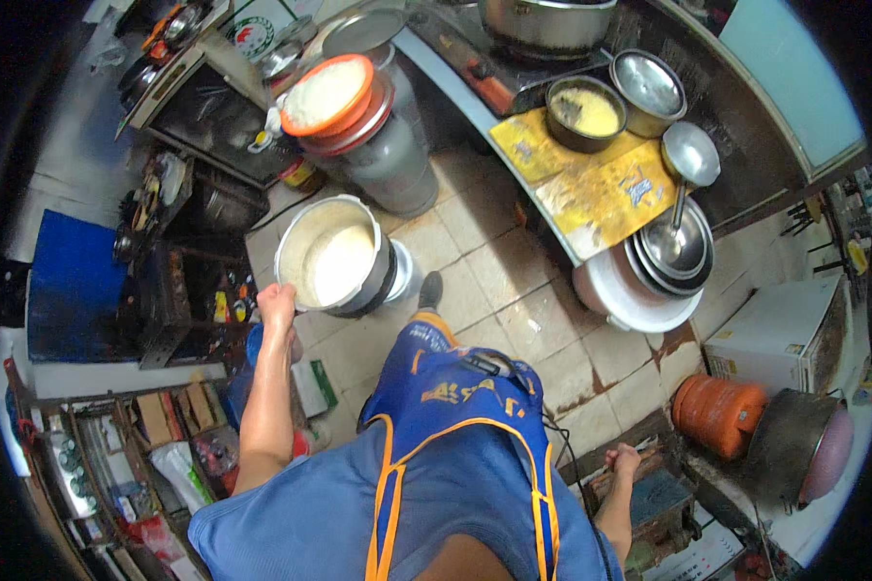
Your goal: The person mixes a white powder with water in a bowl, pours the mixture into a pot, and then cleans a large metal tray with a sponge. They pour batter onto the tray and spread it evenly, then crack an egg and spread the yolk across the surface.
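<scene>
My left hand [276, 303] is closed at the near left rim of a large metal pot [334, 254], which has white contents inside. That pot stands upright over a dark base, with a silvery rounded thing [401, 270] beside it near the floor. Out to the right, my right hand [623, 459] is curled; no object shows in it. Beyond the pot, an orange bowl [327, 94] of white contents rests on a red-rimmed basin atop a tall grey container [392, 163]. A dark pan [586, 114] with yellow contents sits on the yellow, stained counter covering [603, 196].
Stacked metal bowls [676, 247] and a ladle [687, 156] lie at the counter's corner. An orange gas cylinder [719, 415] and a blackened pot [788, 443] are at the right. Cluttered shelves [123, 465] line the left. A dark cable runs beside my apron.
</scene>
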